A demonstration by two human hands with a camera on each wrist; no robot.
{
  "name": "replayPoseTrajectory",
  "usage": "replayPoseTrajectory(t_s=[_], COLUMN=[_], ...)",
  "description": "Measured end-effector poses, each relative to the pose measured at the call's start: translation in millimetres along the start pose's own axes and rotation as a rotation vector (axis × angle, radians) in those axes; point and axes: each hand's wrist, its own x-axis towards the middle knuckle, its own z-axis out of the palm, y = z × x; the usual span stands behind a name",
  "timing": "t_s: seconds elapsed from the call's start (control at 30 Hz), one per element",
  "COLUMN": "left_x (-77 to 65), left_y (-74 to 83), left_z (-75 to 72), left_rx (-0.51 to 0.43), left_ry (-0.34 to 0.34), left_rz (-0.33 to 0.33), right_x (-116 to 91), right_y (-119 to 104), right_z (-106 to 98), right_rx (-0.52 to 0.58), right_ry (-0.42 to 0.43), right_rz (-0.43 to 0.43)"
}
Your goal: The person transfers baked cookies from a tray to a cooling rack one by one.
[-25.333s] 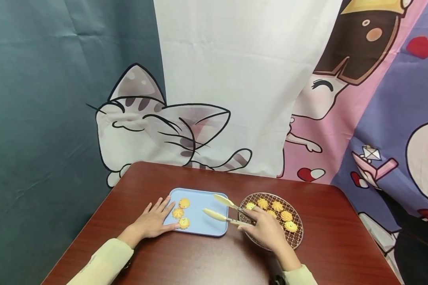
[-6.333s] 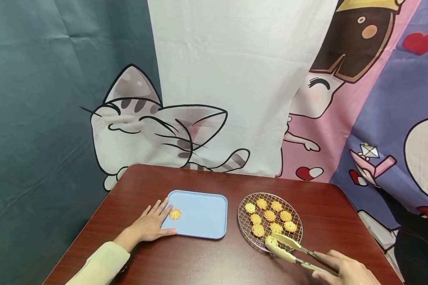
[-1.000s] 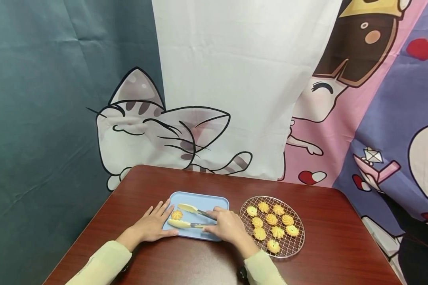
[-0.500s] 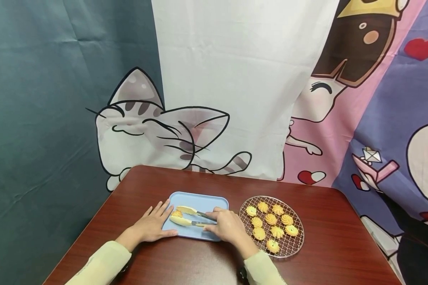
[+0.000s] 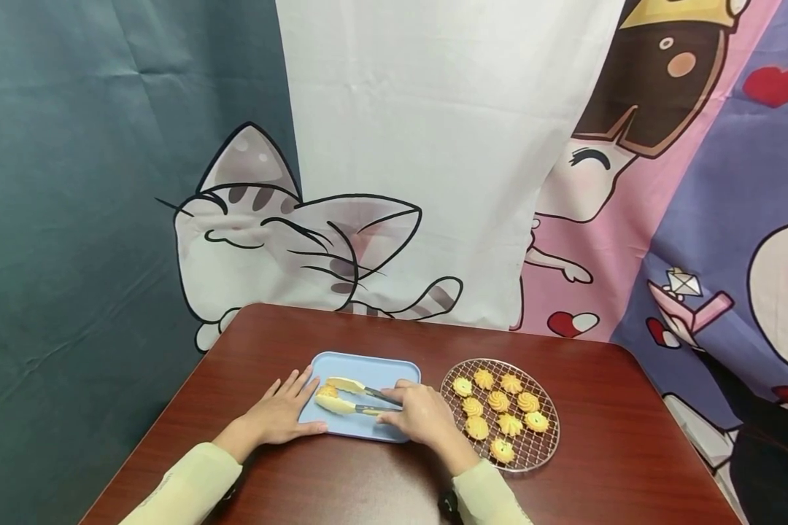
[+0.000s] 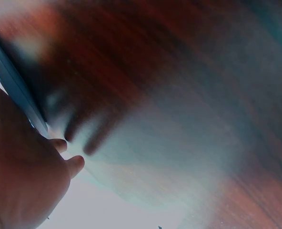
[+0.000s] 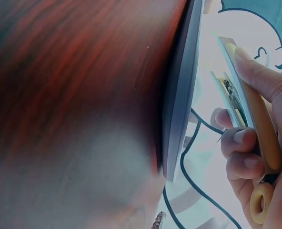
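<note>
A piped butter cookie [image 5: 327, 391] is on the left part of the light blue tray [image 5: 384, 373], between the cream tips of the tongs [image 5: 344, 405] and partly hidden by them. My right hand [image 5: 425, 414] grips the tongs from the right, above the tray. In the right wrist view, thumb and fingers curl round the tongs' yellow handle [image 7: 262, 129]. My left hand [image 5: 277, 417] rests with fingers spread on the tray's left edge, thumb along its front. The left wrist view catches that hand [image 6: 26, 176] beside the tray's dark-looking side [image 6: 17, 90].
Right of the tray stands a round wire rack [image 5: 535, 446] with several cookies [image 5: 499, 402] spaced over it, near my right forearm. Both lie on a reddish-brown wooden table [image 5: 341, 481]. A printed cloth with a cartoon cat [image 5: 236, 233] hangs behind the table.
Earlier, more cookies lay on the tray and fewer on the rack. Over the last second the tongs' tips have drawn together around the tray's single cookie. The left hand has stayed put.
</note>
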Motion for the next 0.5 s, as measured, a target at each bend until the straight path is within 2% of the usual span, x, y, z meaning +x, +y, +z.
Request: replayPoseTrajectory(t_s=[0.5], left_x=[1.0], left_y=[-0.6], left_z=[2.9], left_rx=[0.002], left_ry=[0.013], left_rz=[-0.003], right_x=[-9], right_y=[3], right_z=[-13], right_rx=[0.008], right_ry=[0.030], right_rz=[-0.012])
